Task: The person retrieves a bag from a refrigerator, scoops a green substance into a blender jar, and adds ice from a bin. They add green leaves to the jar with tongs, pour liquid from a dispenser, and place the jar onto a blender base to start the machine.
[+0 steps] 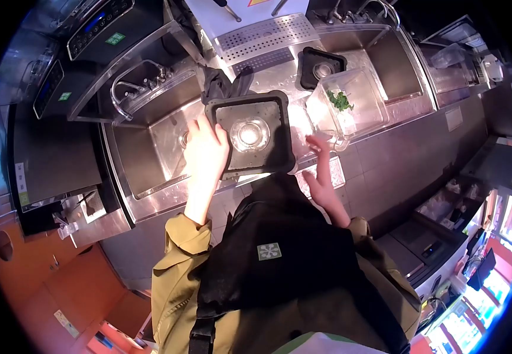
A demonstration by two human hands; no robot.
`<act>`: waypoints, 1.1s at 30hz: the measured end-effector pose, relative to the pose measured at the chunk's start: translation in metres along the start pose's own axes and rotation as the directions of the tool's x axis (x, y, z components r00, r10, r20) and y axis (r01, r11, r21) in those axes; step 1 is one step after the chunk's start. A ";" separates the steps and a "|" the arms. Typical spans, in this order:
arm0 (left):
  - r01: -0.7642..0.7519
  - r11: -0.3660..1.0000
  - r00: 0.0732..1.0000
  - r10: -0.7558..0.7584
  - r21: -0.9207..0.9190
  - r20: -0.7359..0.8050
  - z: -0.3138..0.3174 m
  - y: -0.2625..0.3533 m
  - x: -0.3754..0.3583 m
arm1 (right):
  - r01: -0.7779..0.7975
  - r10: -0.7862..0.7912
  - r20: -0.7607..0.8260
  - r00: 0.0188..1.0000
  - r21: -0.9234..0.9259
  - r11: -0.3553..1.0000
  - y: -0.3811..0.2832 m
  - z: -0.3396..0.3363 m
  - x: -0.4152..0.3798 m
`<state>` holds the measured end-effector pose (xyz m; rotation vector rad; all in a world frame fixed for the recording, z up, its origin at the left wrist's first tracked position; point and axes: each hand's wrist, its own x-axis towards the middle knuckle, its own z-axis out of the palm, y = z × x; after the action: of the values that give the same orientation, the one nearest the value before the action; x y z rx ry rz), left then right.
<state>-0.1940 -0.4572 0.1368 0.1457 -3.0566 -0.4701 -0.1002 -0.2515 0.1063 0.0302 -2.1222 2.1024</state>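
Note:
My left hand (207, 146) grips the left edge of a square, black-rimmed lid-like piece (279, 133), its thumb lying over the rim. The piece has a see-through middle with a round clear part at its centre, and small drops dot it. Off its right side, my right hand (321, 177) is held with thumb and fingers apart and nothing in it. Just beyond those fingers stands a clear plastic container (365, 112) with chopped green leaves (340, 100) in it. Dark cloth or gloves (223, 82) lie behind the held piece.
A steel sink (144, 147) with a curved tap (120, 94) is on the left. Another sink (392, 65) is at the right. A smaller black square piece (306, 68) rests on the steel counter near a perforated drip plate (268, 38). Black machines (99, 29) stand at upper left.

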 end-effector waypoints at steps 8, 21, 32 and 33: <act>-0.222 0.910 0.968 0.248 -0.350 0.032 0.019 -0.011 0.018 | 0.341 -0.202 0.280 0.939 -0.839 0.423 -0.002 0.056 0.103; -0.406 0.891 0.905 0.361 -0.204 -0.225 0.042 0.011 0.075 | 0.348 -0.114 0.339 0.934 -0.787 0.509 -0.003 0.044 0.093; -0.295 0.935 0.462 0.321 0.198 -0.827 -0.220 -0.232 0.225 | -0.299 0.159 -0.402 0.902 -0.314 0.901 0.068 0.092 -0.029; -0.258 0.918 0.497 0.394 0.302 -0.773 -0.255 -0.263 0.237 | -0.248 0.087 -0.396 0.914 -0.376 0.893 0.054 0.115 -0.023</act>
<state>-0.3916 -0.8064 0.3075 -0.1791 -2.0771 -0.0783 -0.0954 -0.3672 0.0491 -0.5776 -2.3389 1.5148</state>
